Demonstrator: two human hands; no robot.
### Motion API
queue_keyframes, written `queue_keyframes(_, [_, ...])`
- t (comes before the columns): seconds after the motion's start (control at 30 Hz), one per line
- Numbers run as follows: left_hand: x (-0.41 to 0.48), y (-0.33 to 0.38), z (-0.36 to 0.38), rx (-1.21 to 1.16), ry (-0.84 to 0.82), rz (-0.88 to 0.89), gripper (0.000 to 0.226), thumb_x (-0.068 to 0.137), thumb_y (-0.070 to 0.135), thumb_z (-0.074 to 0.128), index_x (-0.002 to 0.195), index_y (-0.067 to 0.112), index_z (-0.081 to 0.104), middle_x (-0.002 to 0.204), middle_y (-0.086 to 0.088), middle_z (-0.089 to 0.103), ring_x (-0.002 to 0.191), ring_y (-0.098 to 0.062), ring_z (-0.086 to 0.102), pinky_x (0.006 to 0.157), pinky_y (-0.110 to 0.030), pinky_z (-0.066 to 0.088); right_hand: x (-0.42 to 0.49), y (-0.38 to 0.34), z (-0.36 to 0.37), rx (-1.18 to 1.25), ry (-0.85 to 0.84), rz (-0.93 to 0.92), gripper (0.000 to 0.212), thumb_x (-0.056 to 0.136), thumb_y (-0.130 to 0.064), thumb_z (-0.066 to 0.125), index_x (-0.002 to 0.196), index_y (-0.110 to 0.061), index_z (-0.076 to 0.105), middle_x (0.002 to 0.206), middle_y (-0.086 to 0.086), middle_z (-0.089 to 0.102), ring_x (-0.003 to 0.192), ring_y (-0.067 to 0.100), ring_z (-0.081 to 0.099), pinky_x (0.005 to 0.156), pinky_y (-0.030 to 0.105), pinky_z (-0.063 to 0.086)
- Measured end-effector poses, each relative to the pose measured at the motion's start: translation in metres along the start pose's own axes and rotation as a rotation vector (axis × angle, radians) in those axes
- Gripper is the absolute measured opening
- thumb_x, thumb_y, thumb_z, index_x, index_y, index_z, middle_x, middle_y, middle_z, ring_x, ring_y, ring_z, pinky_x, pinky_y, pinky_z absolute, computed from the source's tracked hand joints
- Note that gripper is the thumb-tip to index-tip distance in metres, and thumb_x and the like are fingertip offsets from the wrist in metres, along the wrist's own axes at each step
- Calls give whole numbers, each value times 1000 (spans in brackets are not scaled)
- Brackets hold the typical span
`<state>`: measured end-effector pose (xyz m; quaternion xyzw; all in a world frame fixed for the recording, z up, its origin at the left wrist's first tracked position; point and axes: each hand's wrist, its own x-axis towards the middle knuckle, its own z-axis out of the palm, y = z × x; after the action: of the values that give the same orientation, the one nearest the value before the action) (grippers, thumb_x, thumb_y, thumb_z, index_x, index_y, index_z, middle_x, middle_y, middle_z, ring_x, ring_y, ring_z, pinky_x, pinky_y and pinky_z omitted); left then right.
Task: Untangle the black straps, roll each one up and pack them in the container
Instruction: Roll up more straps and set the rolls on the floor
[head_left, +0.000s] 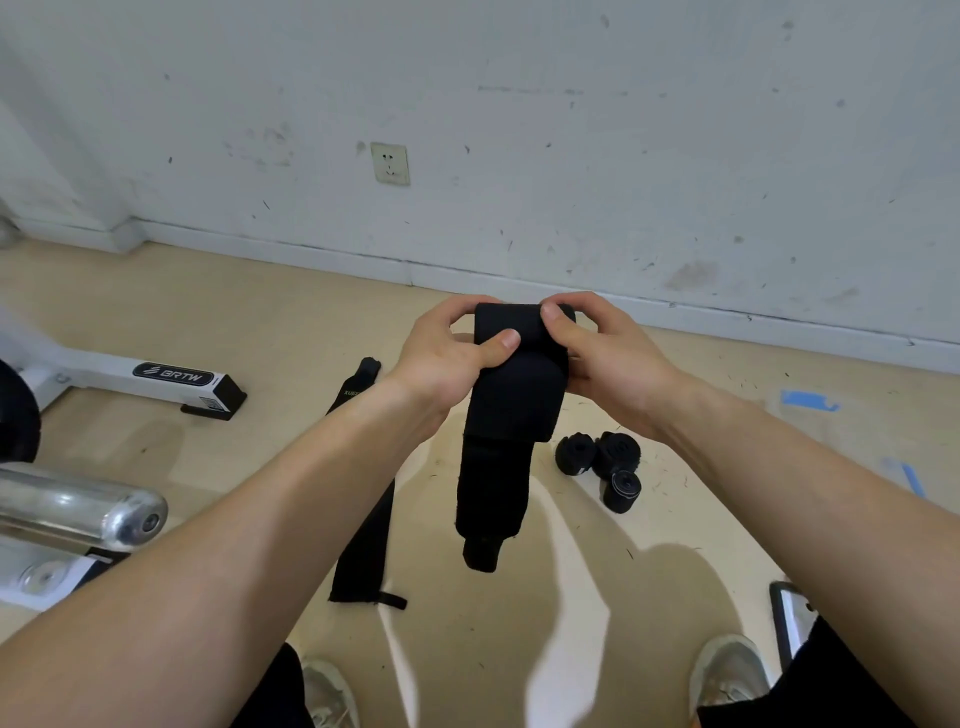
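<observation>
Head view: a wide black strap (511, 400) hangs in mid-air, top end folded over, narrower tail dangling above the floor (156, 296). Left hand (447, 358) and right hand (597, 353) grip its top from either side, thumbs on the front. Below left a flat strap (363, 540) lies on the floor; three rolls (602, 460) sit right.

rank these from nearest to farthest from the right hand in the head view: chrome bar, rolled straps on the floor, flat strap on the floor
1. rolled straps: on the floor just below the right hand, which grips the held strap
2. flat strap: on the floor, further left
3. chrome bar: far left edge
</observation>
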<state>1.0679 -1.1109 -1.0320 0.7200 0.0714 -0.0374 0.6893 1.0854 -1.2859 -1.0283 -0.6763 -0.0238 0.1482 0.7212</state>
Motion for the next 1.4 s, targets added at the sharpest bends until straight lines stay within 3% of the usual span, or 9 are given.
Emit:
queue_keyframes(0.17, [0,-2,1,61,11,24,33,90,12,78,120,21,66,96,-13,78,91,-31,77,93,-47,60,1,2,0,-46,41,-82,14,101,-15,61,115,-18,61,81,12,68,70,23,68,65,34,57])
queue_keyframes(0.3, [0,-1,0,18,-49,-29,35,92,15,76,123,8,64,101,-14,79,95,-28,77,98,-43,59,0,2,-1,-2,31,-93,16,101,-8,60,113,-18,60,82,12,66,67,23,66,61,33,55])
queue_keyframes(0.47, [-3,0,6,-44,-93,-44,34,96,15,72,127,8,61,109,-17,77,99,-30,76,96,-45,59,0,0,-4,-34,42,-107,19,100,-4,59,115,-17,59,79,6,66,61,17,66,57,29,54])
queue_keyframes(0.63, [-4,5,10,-120,-79,-86,36,98,37,68,121,8,66,109,-9,76,95,-22,77,78,-31,61,-1,1,-7,-73,23,-139,22,98,-1,61,113,-18,60,89,14,68,75,25,68,69,36,58])
queue_keyframes(0.77, [-1,2,7,-67,-30,-37,28,96,27,72,121,14,68,114,-14,75,99,-31,76,92,-47,61,0,3,-5,-24,41,-101,27,95,-6,68,117,-20,61,96,14,72,85,28,73,82,42,62])
queue_keyframes(0.9, [0,3,3,-32,11,9,27,95,18,74,121,17,67,104,-19,77,97,-34,76,94,-51,60,-1,0,-3,60,-1,3,35,96,-13,69,129,-16,58,110,13,74,94,27,76,71,31,61])
queue_keyframes(1.17, [-1,1,1,152,59,154,30,92,13,76,117,26,65,108,-14,73,97,-25,73,84,-39,63,0,-2,1,86,-31,20,27,100,-32,62,118,-13,67,100,3,74,91,22,75,71,31,59])
queue_keyframes(1.3, [2,0,-1,67,2,33,34,92,12,76,123,16,64,107,-17,76,96,-29,76,88,-41,62,1,0,0,100,29,3,10,100,-19,63,109,-18,68,103,8,72,86,24,72,70,33,59])
queue_keyframes(1.4, [3,2,-6,-66,-101,-94,35,93,9,74,126,1,63,114,-17,75,98,-26,77,84,-31,62,1,2,1,95,58,0,14,98,-11,65,109,-20,68,104,11,72,84,26,72,70,35,59])
